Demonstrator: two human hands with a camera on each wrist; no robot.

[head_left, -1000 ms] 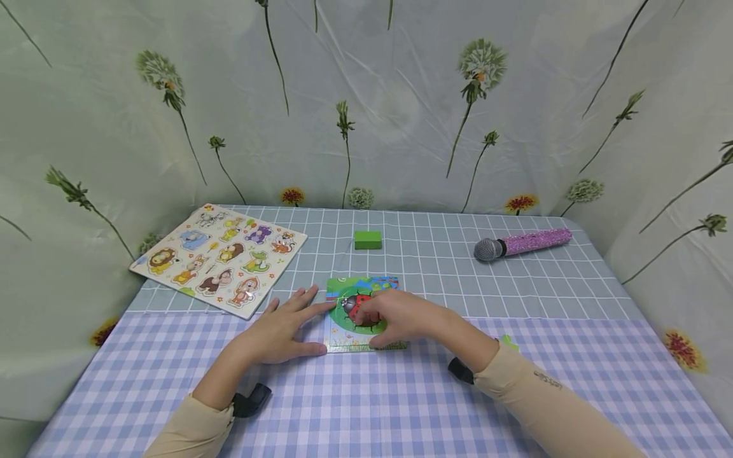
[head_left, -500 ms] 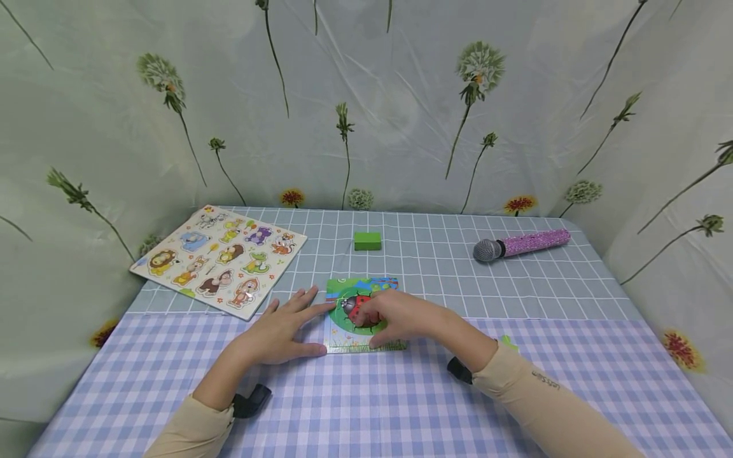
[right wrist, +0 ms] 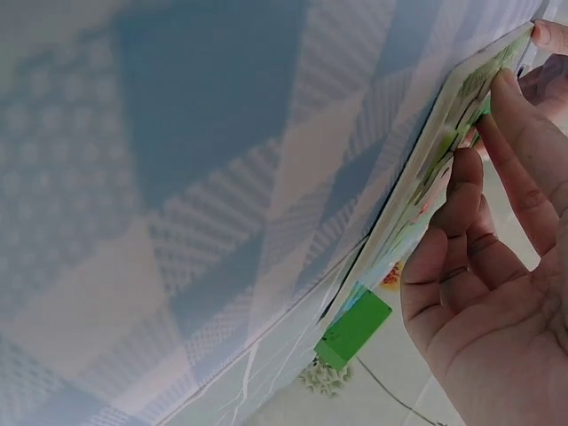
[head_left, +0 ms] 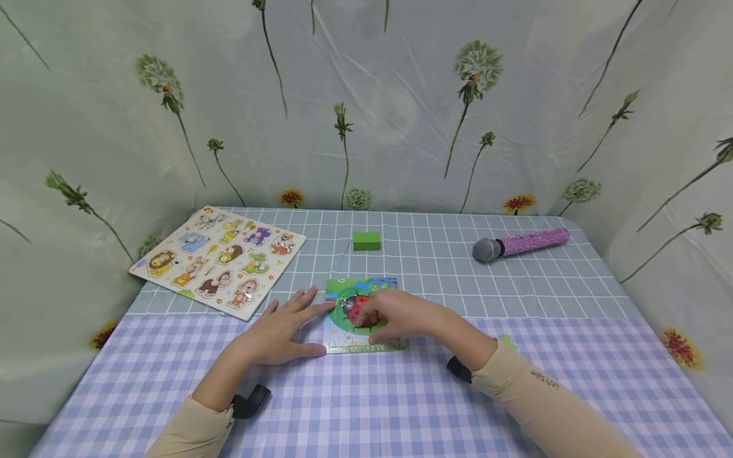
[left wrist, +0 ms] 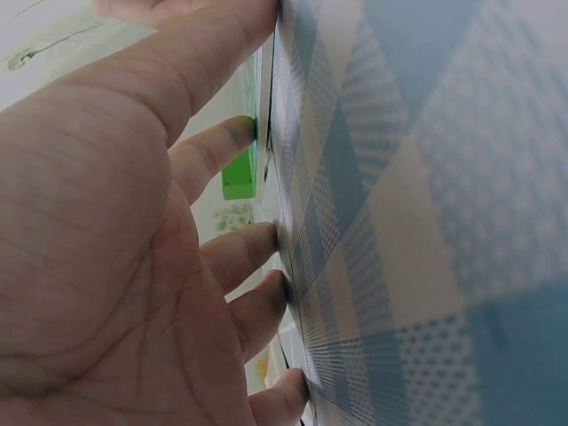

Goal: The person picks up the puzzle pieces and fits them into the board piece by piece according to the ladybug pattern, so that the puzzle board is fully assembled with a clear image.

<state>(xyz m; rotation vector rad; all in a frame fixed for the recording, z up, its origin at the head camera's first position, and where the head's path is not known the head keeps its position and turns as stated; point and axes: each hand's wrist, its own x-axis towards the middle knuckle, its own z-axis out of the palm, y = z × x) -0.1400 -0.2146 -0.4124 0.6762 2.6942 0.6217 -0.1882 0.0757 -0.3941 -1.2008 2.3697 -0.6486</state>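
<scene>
A small square ladybug puzzle board [head_left: 343, 338] lies flat on the checked cloth in the middle of the head view. My left hand [head_left: 280, 331] is spread flat at its left side. Its index fingertip touches the left edge and its thumb tip rests at the near left corner. From the right, my right hand [head_left: 403, 316] reaches over the board, covering part of the red ladybug [head_left: 353, 305]. Its thumb and index finger touch the board's face, while the other fingers are bent, as the right wrist view shows. The board's edge [right wrist: 422, 164] appears there too.
Behind the board sits a green block [head_left: 366, 241]. A wooden animal puzzle [head_left: 220, 261] lies at the left, and a microphone with a glittery pink handle [head_left: 521, 244] at the back right. A bright green piece [head_left: 509, 342] is partly hidden behind the right sleeve.
</scene>
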